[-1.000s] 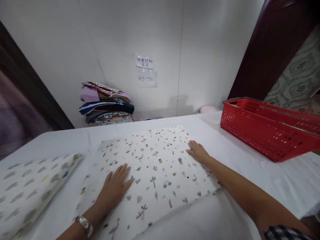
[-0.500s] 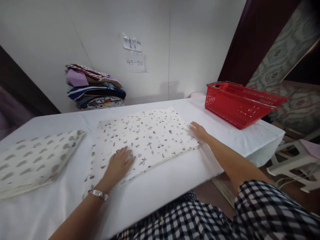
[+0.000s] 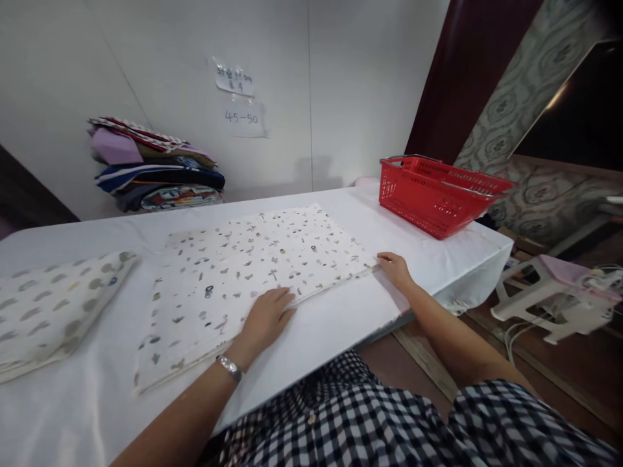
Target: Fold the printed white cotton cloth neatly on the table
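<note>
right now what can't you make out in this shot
- Upper paper note on the wall, head view: handwriting too small to read.
- Red basket: inside hidden by its near wall.
- Folded cloth at left: cut off by the picture's edge.
- Printed cloth: parts under the left hand and by the right hand are covered.
- Clothes pile: lower pieces hidden by the table.

white leaf-printed cloth [image 3: 253, 266], red basket [image 3: 433, 194], white table [image 3: 341, 324]
</note>
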{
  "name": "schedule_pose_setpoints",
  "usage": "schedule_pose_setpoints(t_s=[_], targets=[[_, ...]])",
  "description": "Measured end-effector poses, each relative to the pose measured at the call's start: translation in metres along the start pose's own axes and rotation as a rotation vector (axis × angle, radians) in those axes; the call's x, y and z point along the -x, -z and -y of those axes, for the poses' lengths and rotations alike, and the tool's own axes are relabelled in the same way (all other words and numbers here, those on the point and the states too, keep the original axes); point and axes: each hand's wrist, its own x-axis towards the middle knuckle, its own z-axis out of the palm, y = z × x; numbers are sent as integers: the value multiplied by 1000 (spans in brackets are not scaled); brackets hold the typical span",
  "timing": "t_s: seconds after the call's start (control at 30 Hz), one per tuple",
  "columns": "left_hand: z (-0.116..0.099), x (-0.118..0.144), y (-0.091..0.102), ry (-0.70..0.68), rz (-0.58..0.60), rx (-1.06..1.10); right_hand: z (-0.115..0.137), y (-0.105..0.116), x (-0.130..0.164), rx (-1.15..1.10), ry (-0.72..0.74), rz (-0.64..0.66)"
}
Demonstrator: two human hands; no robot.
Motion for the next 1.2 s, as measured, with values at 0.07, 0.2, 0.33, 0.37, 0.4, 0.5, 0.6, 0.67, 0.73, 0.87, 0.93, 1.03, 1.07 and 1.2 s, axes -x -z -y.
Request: schedule_pose_setpoints(t_s=[0.07, 0.2, 0.33, 0.37, 0.4, 0.5, 0.6, 0.67, 0.73, 0.87, 0.93, 1.03, 1.07, 1.2], targets=[[-5, -9, -1, 1, 13, -2, -4, 2, 2, -2, -8, -19], [-15, -25, -4, 12, 34, -7, -5, 2, 6, 0, 29, -5], [-25, -35, -7, 11, 27, 11, 0, 0, 10, 10, 97, 46], [-26, -37, -7, 12, 26, 22, 1, -1, 11, 27, 121, 69], [-27, -38, -8, 19, 25, 33, 2, -1, 11, 52, 145, 93], [-27, -41, -9, 58, 23, 69, 2, 0, 10, 150, 192, 155], [-25, -42, -10, 87, 20, 110, -1, -1, 7, 198, 191, 164], [-24, -43, -11, 91, 15, 128, -4, -1, 6, 196, 189, 146], [-23, -43, -11, 93, 7, 136, -6, -2, 5, 173, 185, 116], [-21, -42, -13, 80, -10, 148, -7, -4, 5, 135, 188, 71], [-21, -41, -14, 76, -17, 150, -5, -3, 6, 159, 184, 73], [-21, -40, -14, 79, -12, 151, -1, -2, 6, 244, 190, 104], [-21, -40, -13, 79, -9, 151, 0, -1, 7, 276, 197, 116], [-20, -39, -14, 78, -13, 160, 4, 0, 7, 359, 207, 141]])
